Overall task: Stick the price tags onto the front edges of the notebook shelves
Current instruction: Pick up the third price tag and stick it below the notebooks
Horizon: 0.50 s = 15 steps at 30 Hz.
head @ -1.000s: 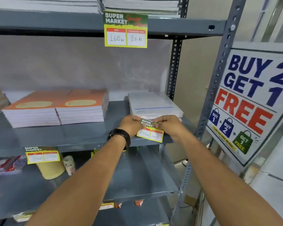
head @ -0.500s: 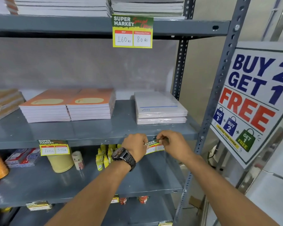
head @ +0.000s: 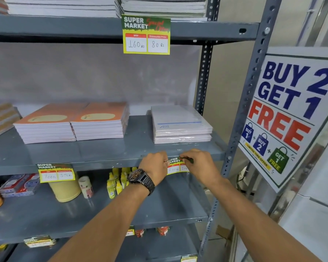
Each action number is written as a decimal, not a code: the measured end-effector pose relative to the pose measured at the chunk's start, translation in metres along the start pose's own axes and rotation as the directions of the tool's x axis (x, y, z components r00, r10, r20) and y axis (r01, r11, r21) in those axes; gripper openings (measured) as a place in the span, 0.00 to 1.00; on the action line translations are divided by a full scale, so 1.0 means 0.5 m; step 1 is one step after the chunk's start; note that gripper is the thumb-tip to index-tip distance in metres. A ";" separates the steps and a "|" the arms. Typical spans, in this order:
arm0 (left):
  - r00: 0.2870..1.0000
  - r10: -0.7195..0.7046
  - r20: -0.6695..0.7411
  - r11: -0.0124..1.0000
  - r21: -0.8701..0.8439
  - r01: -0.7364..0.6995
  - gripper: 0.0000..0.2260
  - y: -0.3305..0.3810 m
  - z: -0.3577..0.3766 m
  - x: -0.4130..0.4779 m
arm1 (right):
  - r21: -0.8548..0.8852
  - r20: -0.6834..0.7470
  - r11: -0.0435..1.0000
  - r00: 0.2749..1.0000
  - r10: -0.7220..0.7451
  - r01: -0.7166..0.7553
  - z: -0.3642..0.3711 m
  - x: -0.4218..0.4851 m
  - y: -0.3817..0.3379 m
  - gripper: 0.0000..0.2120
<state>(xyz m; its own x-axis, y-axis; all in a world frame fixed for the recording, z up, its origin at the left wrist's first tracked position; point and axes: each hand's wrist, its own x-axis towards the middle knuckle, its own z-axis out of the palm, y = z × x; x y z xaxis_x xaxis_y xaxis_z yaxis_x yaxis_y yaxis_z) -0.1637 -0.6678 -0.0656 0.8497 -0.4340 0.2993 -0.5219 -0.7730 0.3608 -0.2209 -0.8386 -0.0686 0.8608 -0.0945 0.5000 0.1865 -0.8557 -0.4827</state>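
A green, yellow and red price tag (head: 175,166) lies against the front edge of the middle grey shelf (head: 102,163), below a stack of white notebooks (head: 180,124). My left hand (head: 154,166), with a dark watch on its wrist, grips the tag's left end. My right hand (head: 198,166) covers the tag's right end, fingers pressing its top edge to the shelf. Two stacks of orange notebooks (head: 74,122) sit further left on the same shelf. One tag (head: 56,172) is stuck below them, and another tag (head: 146,35) hangs on the top shelf edge.
A "Buy 2 Get 1 Free" poster (head: 292,114) hangs on the right upright (head: 250,87). The lower shelf holds small yellow bottles (head: 117,181), a yellow tub (head: 64,189), a tape roll (head: 85,187) and boxes (head: 19,185). More tags sit on lower shelf edges.
Both hands carried the tag down from in front of the white notebooks to the middle shelf's front edge. It now sits flatter against the edge, with my right fingers on its top.
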 end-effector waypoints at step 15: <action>0.999 0.032 0.021 0.996 0.080 -0.034 0.05 0.002 -0.020 0.017 | -0.100 -0.091 0.995 0.996 0.001 -0.011 0.015 0.006 0.033 0.03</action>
<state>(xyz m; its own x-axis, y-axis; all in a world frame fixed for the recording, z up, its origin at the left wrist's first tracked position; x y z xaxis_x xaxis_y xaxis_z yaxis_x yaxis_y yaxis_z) -0.1578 -0.6677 -0.0537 0.8340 -0.4680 0.2922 -0.5425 -0.7924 0.2791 -0.2116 -0.8493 -0.0804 0.8147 -0.1414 0.5624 0.1290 -0.9014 -0.4134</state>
